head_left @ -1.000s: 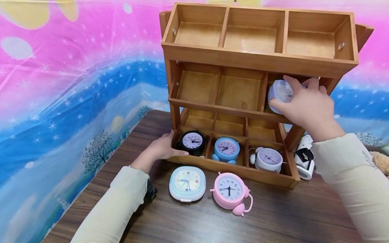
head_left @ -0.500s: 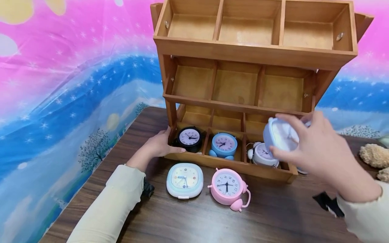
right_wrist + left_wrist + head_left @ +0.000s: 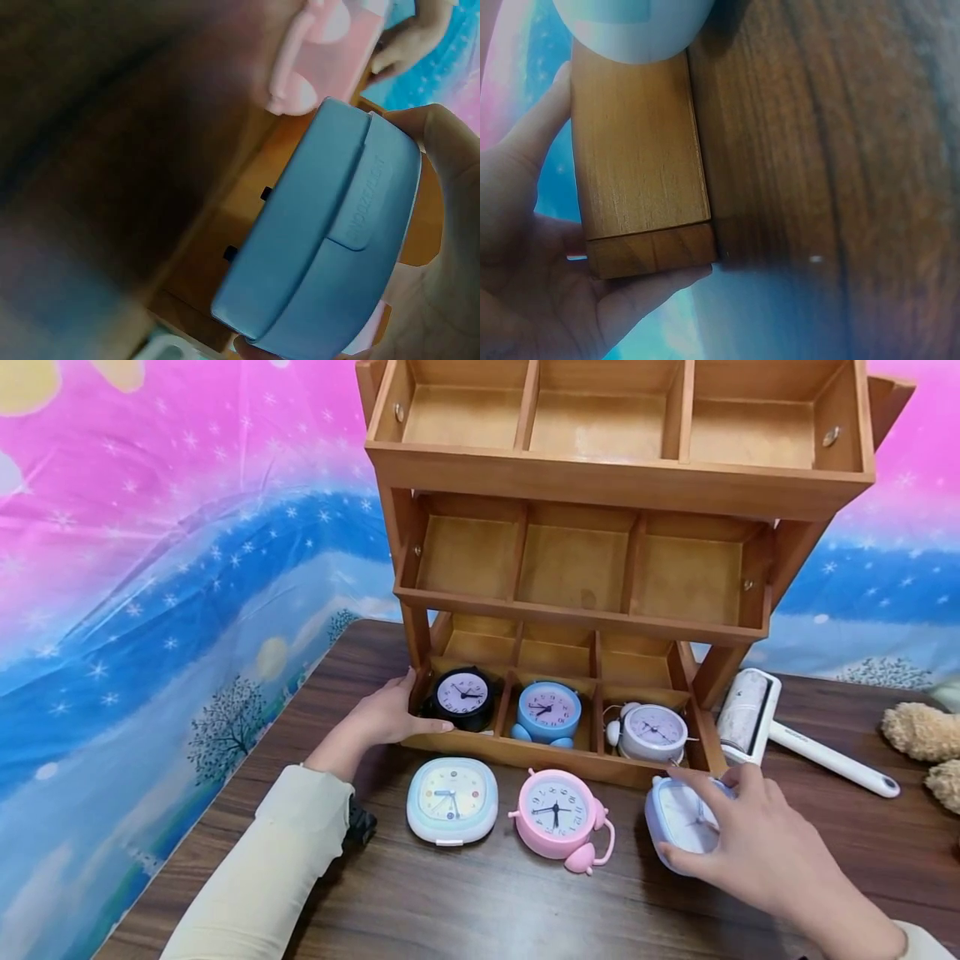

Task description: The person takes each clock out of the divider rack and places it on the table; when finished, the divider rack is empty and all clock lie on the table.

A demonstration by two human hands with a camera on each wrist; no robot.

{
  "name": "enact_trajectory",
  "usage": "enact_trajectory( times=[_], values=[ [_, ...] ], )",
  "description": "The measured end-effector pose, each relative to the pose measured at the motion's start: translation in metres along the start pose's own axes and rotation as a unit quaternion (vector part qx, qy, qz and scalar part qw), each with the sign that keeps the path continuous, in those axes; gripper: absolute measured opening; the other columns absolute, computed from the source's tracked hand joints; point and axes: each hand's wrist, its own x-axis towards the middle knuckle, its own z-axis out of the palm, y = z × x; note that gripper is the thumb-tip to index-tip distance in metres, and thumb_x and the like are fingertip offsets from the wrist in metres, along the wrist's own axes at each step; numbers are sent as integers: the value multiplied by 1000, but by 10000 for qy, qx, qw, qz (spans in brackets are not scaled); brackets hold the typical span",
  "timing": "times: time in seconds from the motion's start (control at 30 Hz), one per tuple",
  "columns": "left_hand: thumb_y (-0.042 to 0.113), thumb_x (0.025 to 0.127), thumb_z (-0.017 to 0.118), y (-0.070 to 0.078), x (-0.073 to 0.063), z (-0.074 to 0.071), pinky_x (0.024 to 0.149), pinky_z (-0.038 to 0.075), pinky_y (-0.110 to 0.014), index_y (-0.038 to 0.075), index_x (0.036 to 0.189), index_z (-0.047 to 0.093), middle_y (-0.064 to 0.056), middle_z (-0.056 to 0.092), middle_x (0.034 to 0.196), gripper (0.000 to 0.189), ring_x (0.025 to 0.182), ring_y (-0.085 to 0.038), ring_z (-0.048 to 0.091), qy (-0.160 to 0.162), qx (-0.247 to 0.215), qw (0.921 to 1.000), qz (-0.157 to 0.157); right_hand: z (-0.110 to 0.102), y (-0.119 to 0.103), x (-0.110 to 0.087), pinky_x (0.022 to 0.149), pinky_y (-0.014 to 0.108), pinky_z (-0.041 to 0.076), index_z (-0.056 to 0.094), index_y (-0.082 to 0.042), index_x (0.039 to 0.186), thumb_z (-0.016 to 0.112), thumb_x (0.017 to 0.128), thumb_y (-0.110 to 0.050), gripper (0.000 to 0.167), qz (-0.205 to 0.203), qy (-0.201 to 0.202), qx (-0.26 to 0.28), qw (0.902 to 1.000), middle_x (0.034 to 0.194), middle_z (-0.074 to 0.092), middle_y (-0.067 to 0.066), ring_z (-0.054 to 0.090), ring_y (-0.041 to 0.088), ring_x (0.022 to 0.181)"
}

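Hands on rack and lavender clock

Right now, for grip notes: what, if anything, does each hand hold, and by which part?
Right hand: the pale blue clock, by opposite edges. Left hand: the wooden shelf, by its bottom tier's left end.

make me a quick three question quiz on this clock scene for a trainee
1. How many clocks sit inside the wooden shelf?
2. True or false: the left hand is holding the pink clock.
3. What does the right hand hold?
a) the lint roller
b) the pale lavender clock
c) the black clock

Key:
1. Three, all in the bottom tier.
2. False; it holds a corner of the shelf.
3. b
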Motion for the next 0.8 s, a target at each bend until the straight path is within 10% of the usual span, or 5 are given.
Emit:
enact_trajectory(
  times=[0.5, 0.8],
  values=[
    [65, 84, 67, 0, 0, 0, 113, 26, -58, 2, 159, 1, -26, 12, 162, 117, 144, -48, 22, 1, 46, 10000, -5, 27, 3, 1, 54, 49, 45, 55, -23, 140, 71, 68, -78, 92, 4, -107, -43, 9999, 115, 40, 30, 50, 40, 90],
    [65, 84, 67, -1, 1, 0, 114, 25, -58, 1, 158, 1, -26, 12, 162, 118, 144, -47, 21, -1, 95, 10000, 25, 3, -14, 14, 62, 59, 48, 54, -28, 144, 43, 71, -94, 99, -157, -353, -677, 9970, 119, 46, 33, 53, 47, 96]
  ],
)
